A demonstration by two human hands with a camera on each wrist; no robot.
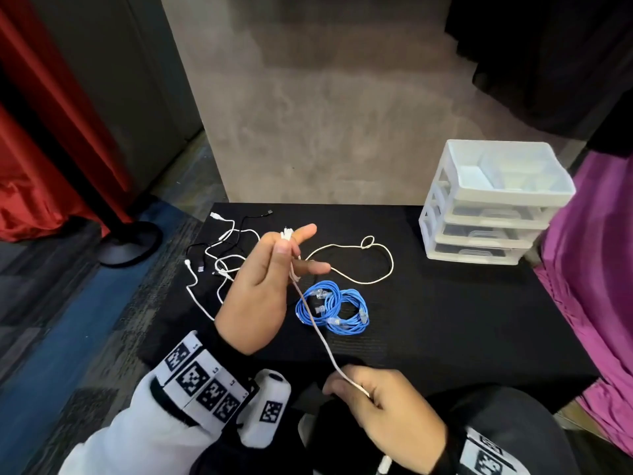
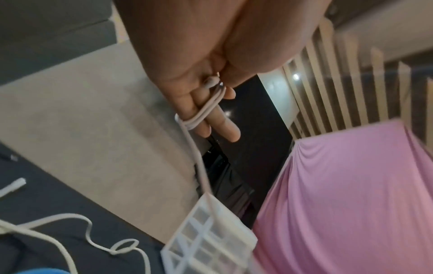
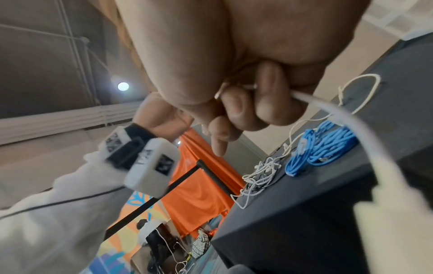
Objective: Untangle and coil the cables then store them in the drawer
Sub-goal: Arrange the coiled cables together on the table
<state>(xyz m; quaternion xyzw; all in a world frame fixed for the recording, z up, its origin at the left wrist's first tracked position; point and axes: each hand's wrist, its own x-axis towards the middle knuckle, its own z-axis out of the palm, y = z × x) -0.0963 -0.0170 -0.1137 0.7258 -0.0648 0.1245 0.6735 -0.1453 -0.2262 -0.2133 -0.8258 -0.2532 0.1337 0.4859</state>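
Observation:
My left hand point(image 1: 274, 279) is raised over the black table point(image 1: 445, 320), with a thin white cable point(image 1: 318, 334) wound in a few loops round its fingers and the thumb pinching the loops. The left wrist view shows those loops point(image 2: 203, 115) across the fingers. The cable runs taut down to my right hand point(image 1: 370, 395), which grips it near the table's front edge; in the right wrist view its curled fingers point(image 3: 257, 103) clamp the cable point(image 3: 351, 118). Two blue coiled cables point(image 1: 334, 308) lie on the table. A cream cable point(image 1: 368, 257) with a small knot loop lies behind them.
A tangle of white and black cables point(image 1: 222, 255) lies at the table's back left. A white plastic drawer unit point(image 1: 493, 204) stands at the back right, its top drawer pulled out. Pink cloth point(image 1: 599, 269) hangs on the right; a red curtain and stand base are on the left.

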